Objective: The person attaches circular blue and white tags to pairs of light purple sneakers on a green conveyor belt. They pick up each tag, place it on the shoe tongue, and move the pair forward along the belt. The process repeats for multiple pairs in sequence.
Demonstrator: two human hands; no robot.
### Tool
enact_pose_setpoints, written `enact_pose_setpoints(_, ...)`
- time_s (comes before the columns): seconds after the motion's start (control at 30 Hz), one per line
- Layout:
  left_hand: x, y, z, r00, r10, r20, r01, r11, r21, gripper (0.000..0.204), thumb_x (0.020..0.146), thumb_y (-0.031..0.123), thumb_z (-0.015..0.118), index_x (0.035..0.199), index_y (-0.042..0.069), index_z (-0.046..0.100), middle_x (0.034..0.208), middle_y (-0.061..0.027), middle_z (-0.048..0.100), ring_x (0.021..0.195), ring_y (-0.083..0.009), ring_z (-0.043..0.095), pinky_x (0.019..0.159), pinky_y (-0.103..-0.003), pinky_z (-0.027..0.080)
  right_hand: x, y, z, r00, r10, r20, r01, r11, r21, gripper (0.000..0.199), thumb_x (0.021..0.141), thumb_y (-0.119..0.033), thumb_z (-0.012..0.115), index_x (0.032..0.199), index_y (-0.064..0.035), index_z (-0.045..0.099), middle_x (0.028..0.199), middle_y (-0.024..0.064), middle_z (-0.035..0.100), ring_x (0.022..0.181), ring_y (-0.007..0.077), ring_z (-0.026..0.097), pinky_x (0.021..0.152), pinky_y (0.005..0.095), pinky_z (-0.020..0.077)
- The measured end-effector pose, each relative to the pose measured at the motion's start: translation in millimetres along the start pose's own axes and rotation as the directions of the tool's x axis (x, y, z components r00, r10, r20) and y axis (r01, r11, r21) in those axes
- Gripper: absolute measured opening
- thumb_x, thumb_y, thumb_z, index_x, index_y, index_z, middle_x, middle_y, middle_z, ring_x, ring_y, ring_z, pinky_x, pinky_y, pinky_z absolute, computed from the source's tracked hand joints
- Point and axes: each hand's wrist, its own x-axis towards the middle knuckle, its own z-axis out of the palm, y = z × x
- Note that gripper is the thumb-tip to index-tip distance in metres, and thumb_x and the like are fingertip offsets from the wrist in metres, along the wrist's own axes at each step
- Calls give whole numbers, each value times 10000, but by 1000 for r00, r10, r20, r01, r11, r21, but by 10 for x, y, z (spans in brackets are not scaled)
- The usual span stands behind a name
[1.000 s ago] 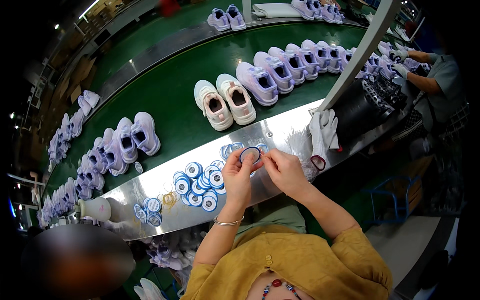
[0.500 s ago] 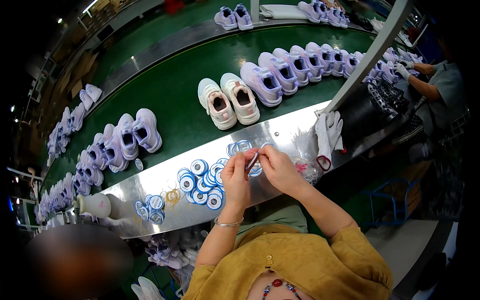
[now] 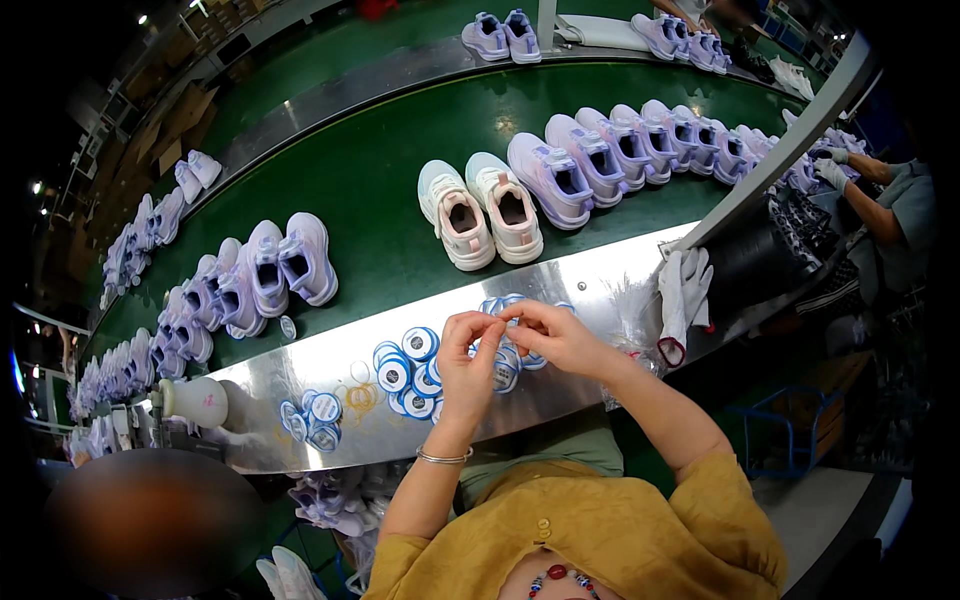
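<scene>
Over the metal ledge (image 3: 270,385) both my hands meet, fingertips pinched together. My left hand (image 3: 468,360) and my right hand (image 3: 555,335) are closed at a shared point; whatever sits between them is too small and too covered to name. Beneath and beside them lie round white tags with blue rims (image 3: 394,375), heaped and overlapping, partly hidden by my hands. A smaller group of these tags (image 3: 325,408) rests further left, beside loose yellow rubber bands (image 3: 362,398). Beyond my hands stands a cream pair of shoes with pink lining (image 3: 512,210).
Lavender shoes (image 3: 565,180) line the green belt (image 3: 380,150) to the right, others (image 3: 308,258) to the left. White gloves (image 3: 685,295) hang by a slanted metal post (image 3: 790,150). Clear plastic lies near my right forearm. A co-worker's gloved hands (image 3: 832,170) handle shoes far right.
The view has shifted, so the shoes and ledge appear further right. A dark reddish piece seen between my fingers before is now hidden, and my fingertips have come closer together.
</scene>
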Motion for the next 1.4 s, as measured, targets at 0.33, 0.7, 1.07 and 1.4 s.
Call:
enact_pose_setpoints(0.33, 930, -293, 16, 953, -293, -75, 291, 956, -41, 190, 927, 132, 561, 1055, -9, 562, 941, -57, 615, 833, -103, 566, 676, -240, 488, 644, 139, -293, 928, -217, -303, 24, 845, -534, 124, 843, -122, 581, 876, -7, 614, 688, 128, 639, 631, 250, 637, 558, 359, 474)
enact_pose_setpoints(0.7, 1250, -473, -37, 840, -538, 72, 540, 815, -208, 146, 906, 112, 609, 950, -27, 604, 832, -72, 635, 713, -124, 615, 637, -224, 517, 937, 314, -173, 920, -339, -196, -76, 337, -938, 57, 769, -51, 560, 823, -33, 549, 745, 167, 628, 666, 341, 652, 604, 412, 529)
enact_pose_setpoints(1.07, 1274, -448, -49, 851, -521, 66, 523, 829, -201, 125, 910, 103, 602, 921, -21, 594, 832, -75, 636, 741, -131, 618, 660, -238, 530, 1025, 448, -203, 897, -385, -217, -20, 456, -890, 19, 795, -55, 548, 806, -50, 562, 718, 153, 618, 662, 343, 633, 584, 440, 504)
enact_pose_setpoints(1.4, 1258, -498, -67, 839, -540, 69, 529, 779, -336, 117, 888, 63, 618, 954, -28, 585, 863, -100, 649, 747, -143, 637, 631, -230, 538, 1125, 431, -314, 899, -389, -201, 46, 540, -841, 90, 862, -134, 547, 862, -79, 617, 763, 129, 627, 695, 343, 617, 605, 430, 487)
